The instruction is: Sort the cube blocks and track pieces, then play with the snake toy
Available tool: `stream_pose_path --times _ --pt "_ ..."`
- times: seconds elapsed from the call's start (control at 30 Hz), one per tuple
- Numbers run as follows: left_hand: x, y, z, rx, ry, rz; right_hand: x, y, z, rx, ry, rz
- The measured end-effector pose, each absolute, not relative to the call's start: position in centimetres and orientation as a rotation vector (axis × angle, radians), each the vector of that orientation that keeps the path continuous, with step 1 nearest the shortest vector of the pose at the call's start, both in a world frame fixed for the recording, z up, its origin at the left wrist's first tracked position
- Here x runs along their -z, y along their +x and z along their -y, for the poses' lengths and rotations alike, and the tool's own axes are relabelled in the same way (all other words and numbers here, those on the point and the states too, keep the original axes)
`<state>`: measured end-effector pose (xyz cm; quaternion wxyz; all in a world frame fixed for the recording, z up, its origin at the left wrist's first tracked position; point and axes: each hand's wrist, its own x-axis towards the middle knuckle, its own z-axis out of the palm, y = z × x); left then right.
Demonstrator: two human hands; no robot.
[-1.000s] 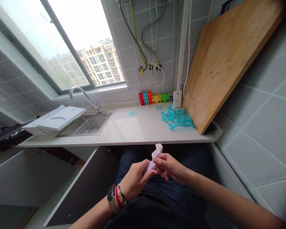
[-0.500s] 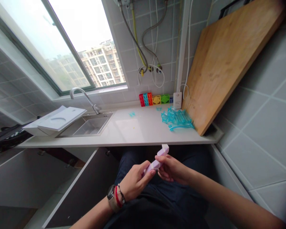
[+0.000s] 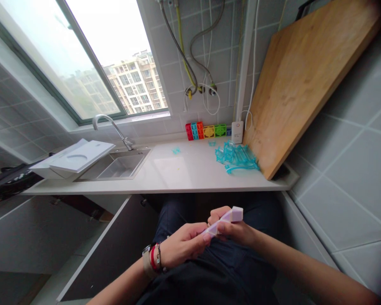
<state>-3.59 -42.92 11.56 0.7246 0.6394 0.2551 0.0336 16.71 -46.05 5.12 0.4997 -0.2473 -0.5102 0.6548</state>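
Both hands hold a small pale lilac plastic piece (image 3: 227,219) over my lap, below the counter's front edge. My left hand (image 3: 182,245), with a watch and red bands at the wrist, pinches its lower left end with closed fingers. My right hand (image 3: 233,230) grips its middle, fingers curled round it. The piece's blocky end sticks out to the upper right of my right hand.
A white counter (image 3: 178,169) runs ahead, with a heap of turquoise plastic parts (image 3: 236,156) at its right and a row of coloured blocks (image 3: 205,130) by the wall. A large wooden board (image 3: 301,80) leans on the right wall. Sink (image 3: 122,166), tap and white tray (image 3: 73,160) lie left.
The lilac piece has tipped from nearly upright to almost level, its blocky end swinging right and down. Both hands turned with it and stayed over my lap.
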Motion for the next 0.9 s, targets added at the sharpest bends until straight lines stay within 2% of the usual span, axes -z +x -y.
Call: stream_pose_path --times 0.1,0.23,0.33,0.63,0.83,0.9 --pt "-11.9 -3.3 43.1 -0.141 1.598 -0.638 -5.8 16.6 46.4 -1.462 -0.725 1.234" --pt "-11.8 -3.2 43.2 -0.306 2.043 -0.839 -6.9 15.9 47.1 -1.079 -1.039 1.334" --pt "-11.3 -3.4 43.4 -0.361 2.184 -0.942 -7.2 15.4 47.4 -0.937 -1.166 1.400" --pt "-11.7 -4.2 42.5 -0.300 2.119 -0.894 -8.2 16.8 46.1 -1.107 -0.969 1.553" --pt "-13.0 -4.0 42.9 -0.178 2.214 -0.705 -8.0 17.4 46.4 -0.716 -0.868 1.989" --pt "-13.0 -4.0 43.1 -0.170 2.252 -0.686 -7.5 17.2 46.6 -0.698 -0.900 1.988"
